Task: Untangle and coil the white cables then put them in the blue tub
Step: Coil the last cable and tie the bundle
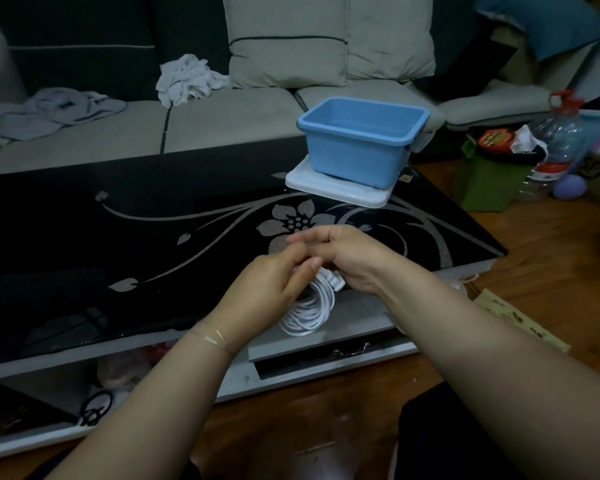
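Cable point(309, 310) loops, smooth, white, round

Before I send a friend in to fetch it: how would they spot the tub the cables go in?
Find the black glass table with the flower pattern in front of the sofa. At its far right corner a flat white lid lies, and the tub stands on it. It is the only light blue open box on the table, and nothing shows inside it.
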